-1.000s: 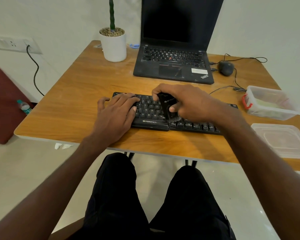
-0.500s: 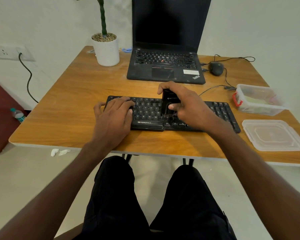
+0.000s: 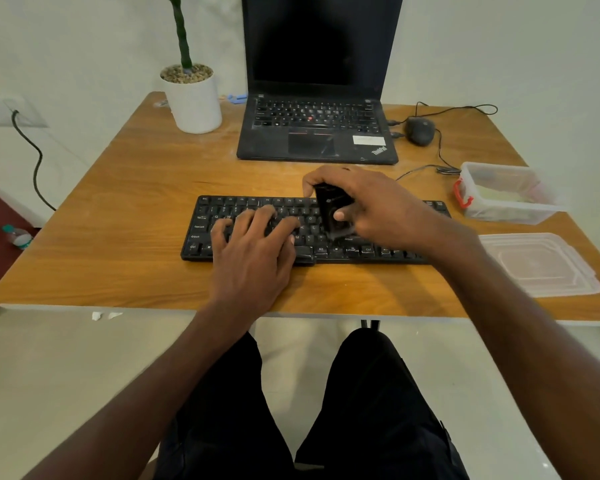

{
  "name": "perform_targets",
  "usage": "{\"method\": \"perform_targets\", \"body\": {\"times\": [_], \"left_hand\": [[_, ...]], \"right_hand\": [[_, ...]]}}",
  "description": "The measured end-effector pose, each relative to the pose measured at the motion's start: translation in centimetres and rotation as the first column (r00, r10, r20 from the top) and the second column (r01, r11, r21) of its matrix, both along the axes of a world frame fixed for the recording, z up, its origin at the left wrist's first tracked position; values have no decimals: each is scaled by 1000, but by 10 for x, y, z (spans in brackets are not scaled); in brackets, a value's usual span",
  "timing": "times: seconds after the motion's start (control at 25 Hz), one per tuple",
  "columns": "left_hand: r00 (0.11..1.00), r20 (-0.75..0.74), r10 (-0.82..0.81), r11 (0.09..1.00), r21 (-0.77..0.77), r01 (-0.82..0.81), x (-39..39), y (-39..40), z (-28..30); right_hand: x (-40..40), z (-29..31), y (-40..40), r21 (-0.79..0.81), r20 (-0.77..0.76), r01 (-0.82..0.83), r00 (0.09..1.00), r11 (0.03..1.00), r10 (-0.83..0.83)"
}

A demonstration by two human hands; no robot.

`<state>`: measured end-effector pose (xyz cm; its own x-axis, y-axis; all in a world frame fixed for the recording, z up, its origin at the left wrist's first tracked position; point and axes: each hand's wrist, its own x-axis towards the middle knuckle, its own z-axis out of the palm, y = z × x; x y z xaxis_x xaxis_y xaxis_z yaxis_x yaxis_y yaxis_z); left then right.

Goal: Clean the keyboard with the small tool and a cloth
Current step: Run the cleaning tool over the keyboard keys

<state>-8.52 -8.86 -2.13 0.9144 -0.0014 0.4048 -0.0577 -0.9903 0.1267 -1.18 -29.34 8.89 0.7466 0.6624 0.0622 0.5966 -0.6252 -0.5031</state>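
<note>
Our left hand (image 3: 253,251) now lies flat further right on the black keyboard (image 3: 222,206) while our right hand (image 3: 371,206) still grips the black brush tool (image 3: 333,206), tilted onto the keys.

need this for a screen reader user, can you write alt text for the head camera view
Seen from above, a person's right hand grips a small black cleaning tool against a black keyboard while the left hand rests flat on its keys. Behind on the wooden table sit an open laptop, a potted plant and a mouse.
</note>
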Motion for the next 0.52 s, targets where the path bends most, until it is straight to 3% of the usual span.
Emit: {"method": "perform_targets", "body": {"times": [0.12,0.24,0.28,0.4,0.52], "left_hand": [[1000,0,2,1000,7,-2,0,2,1],[1000,1,1,1000,12,-1,0,0,2],[1000,-1,0,1000,12,0,0,0,2],[1000,-6,-2,1000,10,2,0,1,1],[1000,1,2,1000,11,-2,1,1,1]], "right_hand": [[-7,-10,4,43,13,-34,999,998,34],[2,-1,-9,-220,86,98,993,971,-81],[3,0,-8,-224,127,145,985,964,-119],[-11,-9,7,52,72,54,996,997,-57],[-12,-10,-7,51,-55,-2,998,999,5]]}}
